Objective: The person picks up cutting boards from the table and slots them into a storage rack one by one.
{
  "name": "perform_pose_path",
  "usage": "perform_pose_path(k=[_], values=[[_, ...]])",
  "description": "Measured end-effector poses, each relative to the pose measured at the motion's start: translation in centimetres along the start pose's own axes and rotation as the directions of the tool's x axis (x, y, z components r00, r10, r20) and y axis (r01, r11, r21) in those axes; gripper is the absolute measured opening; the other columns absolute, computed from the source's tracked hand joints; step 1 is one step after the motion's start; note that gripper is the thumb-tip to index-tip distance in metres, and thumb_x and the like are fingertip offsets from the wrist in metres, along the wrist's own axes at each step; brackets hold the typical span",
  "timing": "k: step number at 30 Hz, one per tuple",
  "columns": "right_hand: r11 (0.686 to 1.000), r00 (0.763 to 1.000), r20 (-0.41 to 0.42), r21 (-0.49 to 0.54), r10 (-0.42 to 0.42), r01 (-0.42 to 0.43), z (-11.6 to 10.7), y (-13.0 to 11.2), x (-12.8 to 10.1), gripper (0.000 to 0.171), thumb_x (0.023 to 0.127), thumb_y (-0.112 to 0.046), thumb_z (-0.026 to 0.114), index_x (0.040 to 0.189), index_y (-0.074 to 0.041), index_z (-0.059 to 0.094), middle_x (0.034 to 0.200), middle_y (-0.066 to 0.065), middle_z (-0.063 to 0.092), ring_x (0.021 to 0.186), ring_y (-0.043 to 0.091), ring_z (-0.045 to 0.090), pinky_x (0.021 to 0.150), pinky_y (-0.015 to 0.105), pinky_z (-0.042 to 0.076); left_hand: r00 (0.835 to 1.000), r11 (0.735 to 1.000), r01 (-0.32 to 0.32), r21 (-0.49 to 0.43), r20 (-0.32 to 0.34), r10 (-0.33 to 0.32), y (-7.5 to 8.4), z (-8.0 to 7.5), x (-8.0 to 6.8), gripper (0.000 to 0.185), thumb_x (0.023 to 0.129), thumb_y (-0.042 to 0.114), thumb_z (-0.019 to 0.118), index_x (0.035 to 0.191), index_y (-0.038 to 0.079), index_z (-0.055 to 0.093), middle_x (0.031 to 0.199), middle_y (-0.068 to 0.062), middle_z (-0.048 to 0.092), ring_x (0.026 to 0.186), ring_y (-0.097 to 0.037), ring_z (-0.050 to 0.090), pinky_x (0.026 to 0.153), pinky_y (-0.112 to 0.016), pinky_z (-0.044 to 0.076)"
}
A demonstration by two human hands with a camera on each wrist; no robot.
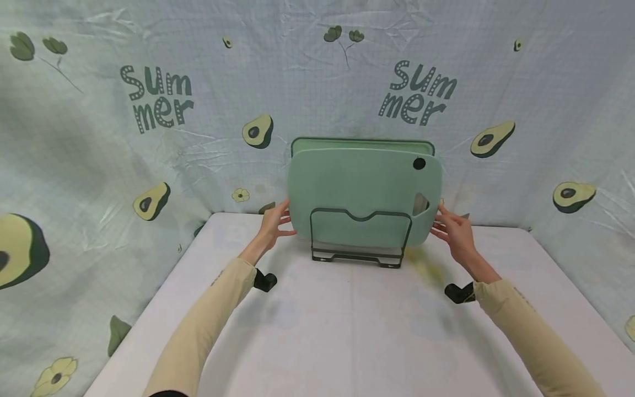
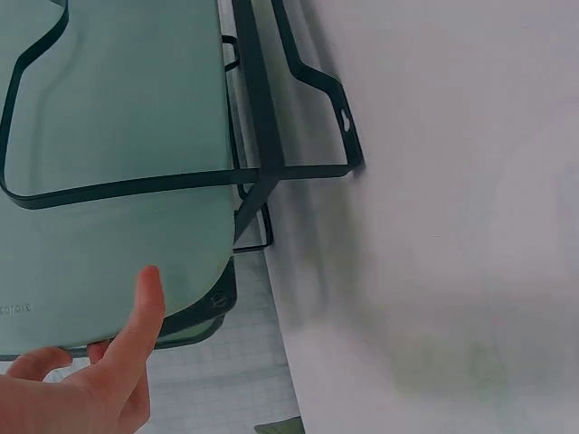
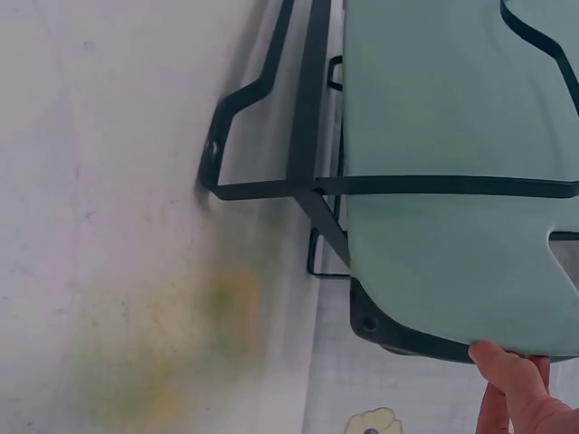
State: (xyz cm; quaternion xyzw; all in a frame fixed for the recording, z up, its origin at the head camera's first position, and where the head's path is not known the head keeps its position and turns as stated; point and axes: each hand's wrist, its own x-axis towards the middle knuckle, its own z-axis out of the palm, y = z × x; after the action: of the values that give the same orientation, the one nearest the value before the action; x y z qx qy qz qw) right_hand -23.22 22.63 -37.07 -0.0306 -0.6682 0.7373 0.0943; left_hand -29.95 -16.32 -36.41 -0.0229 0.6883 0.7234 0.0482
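The pale green cutting board (image 1: 364,193) stands upright in the black wire rack (image 1: 359,251) at 12 o'clock on the counter (image 1: 347,331); left hand (image 1: 274,225) and right hand (image 1: 453,231), fingers straight, touch its side edges; stiff, smooth, likely slippery, best held by those edges.

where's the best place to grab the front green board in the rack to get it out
Probably by its two short side edges, one hand from each side. The board stands upright on its long edge in the rack, whose wire frame crosses its lower face, but both ends overhang it. The left hand and right hand already touch them.
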Motion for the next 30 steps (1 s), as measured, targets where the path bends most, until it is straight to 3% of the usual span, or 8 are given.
perform_pose_path(k=[5,13,16,18,23,26,28,30], values=[[1.0,1.0,0.002,0.001,-0.014,0.014,0.0,0.7,-0.2,0.017,0.09,-0.018,0.051,0.093,-0.018,0.067,0.149,0.009,0.014,0.078,0.002,0.061,0.074,0.016,0.051,1.0,1.0,0.025,-0.016,-0.004,-0.026,-0.4,-0.1,0.0,0.052,0.092,0.038,0.043,0.136,0.01,0.036,0.138,-0.016,0.033,0.124,-0.031,0.036,0.085,-0.047,0.048],[0.999,0.999,0.004,0.028,-0.041,0.041,0.0,1.5,-0.3,0.02,0.091,-0.016,0.049,0.084,-0.019,0.069,0.149,0.01,0.012,0.078,0.001,0.061,0.073,0.015,0.051,1.0,0.999,0.029,-0.026,-0.004,-0.029,-0.7,0.0,-0.1,0.05,0.093,0.036,0.042,0.135,0.011,0.037,0.138,-0.015,0.034,0.123,-0.03,0.038,0.084,-0.045,0.049],[0.998,0.998,0.009,0.036,-0.059,0.059,0.0,1.6,-0.4,0.018,0.09,-0.016,0.05,0.092,-0.016,0.068,0.148,0.011,0.013,0.078,0.0,0.061,0.074,0.015,0.051,0.999,0.999,0.033,-0.035,-0.005,-0.033,-0.8,0.0,-0.2,0.048,0.093,0.036,0.043,0.134,0.011,0.04,0.136,-0.014,0.037,0.122,-0.029,0.039,0.082,-0.044,0.05],[0.998,0.998,0.01,0.026,-0.06,0.06,0.0,1.7,-0.4,0.022,0.09,-0.016,0.051,0.107,-0.012,0.064,0.148,0.01,0.013,0.077,-0.001,0.061,0.074,0.014,0.05,0.999,0.998,0.038,-0.041,-0.007,-0.038,-0.8,0.0,-0.2,0.047,0.093,0.037,0.043,0.132,0.012,0.042,0.134,-0.014,0.038,0.122,-0.028,0.039,0.081,-0.044,0.051],[0.998,0.998,0.021,-0.029,-0.053,0.054,0.0,1.7,-0.5,0.051,0.091,-0.018,0.048,0.134,0.004,0.031,0.149,0.005,0.015,0.079,-0.004,0.058,0.077,0.012,0.049,0.999,0.998,0.043,-0.044,-0.001,-0.043,-1.0,0.0,-0.3,0.046,0.093,0.036,0.042,0.132,0.012,0.042,0.134,-0.014,0.038,0.123,-0.028,0.038,0.083,-0.047,0.049],[0.995,0.998,0.033,-0.078,-0.057,0.06,-0.1,1.8,-0.6,0.054,0.092,-0.019,0.046,0.138,-0.002,0.024,0.143,-0.001,0.032,0.081,-0.005,0.056,0.078,0.011,0.048,0.999,0.998,0.046,-0.049,0.003,-0.046,-1.0,0.0,-0.4,0.047,0.094,0.035,0.041,0.134,0.011,0.039,0.136,-0.014,0.034,0.126,-0.029,0.035,0.086,-0.049,0.047],[0.991,0.997,0.041,-0.118,-0.059,0.064,-0.2,1.8,-0.7,0.054,0.093,-0.02,0.045,0.14,-0.006,0.022,0.127,-0.005,0.044,0.083,-0.005,0.054,0.078,0.011,0.047,0.999,0.998,0.045,-0.048,0.007,-0.044,-1.0,0.0,-0.5,0.048,0.094,0.035,0.039,0.136,0.01,0.036,0.138,-0.015,0.032,0.127,-0.029,0.033,0.087,-0.05,0.046],[0.987,0.997,0.049,-0.149,-0.055,0.061,-0.2,1.7,-0.8,0.055,0.093,-0.022,0.044,0.141,-0.009,0.02,0.114,-0.01,0.045,0.084,-0.004,0.053,0.078,0.011,0.047,0.999,0.998,0.041,-0.046,0.011,-0.04,-1.1,0.0,-0.6,0.049,0.095,0.034,0.038,0.136,0.01,0.035,0.139,-0.015,0.03,0.128,-0.03,0.031,0.089,-0.051,0.045]])
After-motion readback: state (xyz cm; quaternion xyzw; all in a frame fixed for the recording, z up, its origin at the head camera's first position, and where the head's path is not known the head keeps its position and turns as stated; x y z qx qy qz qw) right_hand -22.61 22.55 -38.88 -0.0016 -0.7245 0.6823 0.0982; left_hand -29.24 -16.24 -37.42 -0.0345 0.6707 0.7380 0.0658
